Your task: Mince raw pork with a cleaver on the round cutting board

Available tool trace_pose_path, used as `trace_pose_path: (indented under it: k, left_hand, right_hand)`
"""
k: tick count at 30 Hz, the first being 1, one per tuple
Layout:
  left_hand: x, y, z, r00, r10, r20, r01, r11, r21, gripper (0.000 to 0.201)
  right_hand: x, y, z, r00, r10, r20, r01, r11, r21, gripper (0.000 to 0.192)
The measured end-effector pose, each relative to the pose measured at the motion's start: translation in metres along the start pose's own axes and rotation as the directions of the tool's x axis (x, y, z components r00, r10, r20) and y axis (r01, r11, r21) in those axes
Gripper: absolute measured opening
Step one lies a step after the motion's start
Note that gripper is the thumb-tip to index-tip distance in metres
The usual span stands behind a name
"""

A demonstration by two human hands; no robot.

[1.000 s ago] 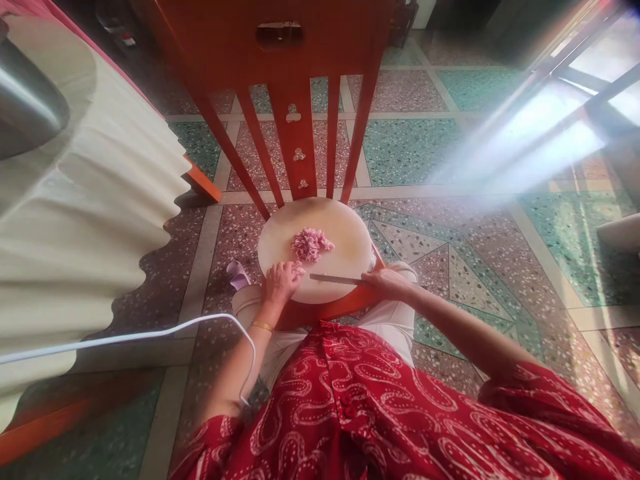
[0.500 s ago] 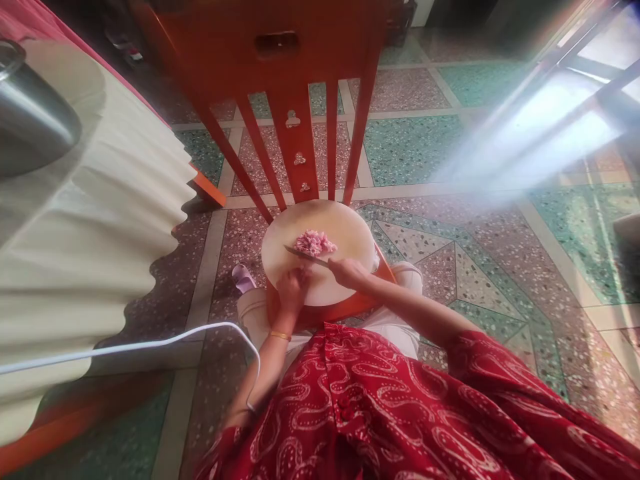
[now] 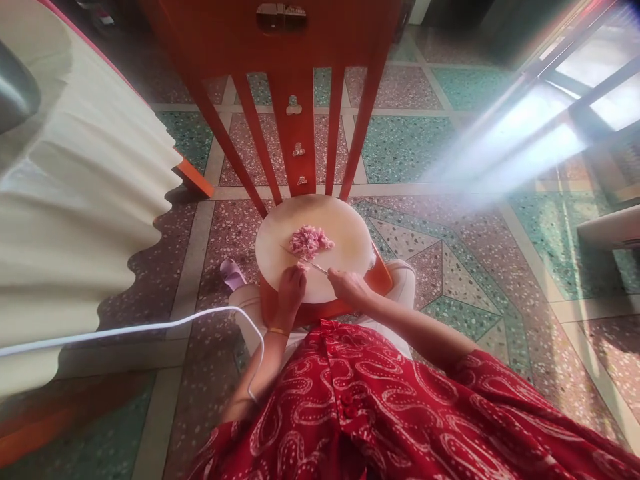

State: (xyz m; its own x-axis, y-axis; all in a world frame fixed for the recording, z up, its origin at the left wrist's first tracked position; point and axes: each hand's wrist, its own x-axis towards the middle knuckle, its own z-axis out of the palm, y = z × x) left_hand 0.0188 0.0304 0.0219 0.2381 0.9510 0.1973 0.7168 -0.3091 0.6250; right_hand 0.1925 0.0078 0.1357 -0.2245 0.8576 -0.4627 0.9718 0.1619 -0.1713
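Knife (image 3: 311, 264) drawn back from meat (image 3: 310, 241), right hand (image 3: 350, 287) gripping it, left hand (image 3: 291, 288) curled on board (image 3: 345, 230)

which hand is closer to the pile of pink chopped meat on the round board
Left, narrowly. The left hand rests on the board just below the pink meat pile; the right hand grips the knife, lower right of it.

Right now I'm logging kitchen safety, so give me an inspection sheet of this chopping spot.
Surface: round pale chopping board on an orange chair seat.
Job's things: pile of pink minced meat mid-board; knife lying low beside it.
Clutter: nothing seen on the board.
Hands: right hand grips the knife handle; left hand rests at the board's near edge by the blade.
Cables: white cable crosses the floor toward the left arm.
Surroundings: terrazzo floor, cream pleated cloth at left.
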Motion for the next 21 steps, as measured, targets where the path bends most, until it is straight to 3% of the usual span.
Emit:
trace_pose_path:
  k: [8,12,17,21]
  left_hand:
    - [-0.001,-0.005,0.003,0.999,-0.020,0.042,0.021,1.000,-0.023,0.025]
    - [0.001,-0.011,0.006,0.998,-0.040,0.052,0.042,0.999,-0.027,0.027]
    - [0.002,-0.013,0.009,0.996,-0.077,0.042,0.077,0.997,0.011,0.027]
    - [0.000,-0.012,0.010,0.996,-0.082,0.041,0.082,0.997,0.005,0.025]
  right_hand:
    - [0.004,-0.001,0.010,0.997,-0.025,0.069,0.028,0.999,-0.038,0.021]
    - [0.035,-0.010,0.005,0.992,-0.056,0.109,0.057,0.998,-0.004,0.024]
    - [0.072,-0.028,-0.006,0.983,-0.177,0.052,0.173,0.983,0.068,0.036]
    - [0.050,-0.007,0.001,0.982,-0.118,0.145,0.116,0.993,0.020,0.029]
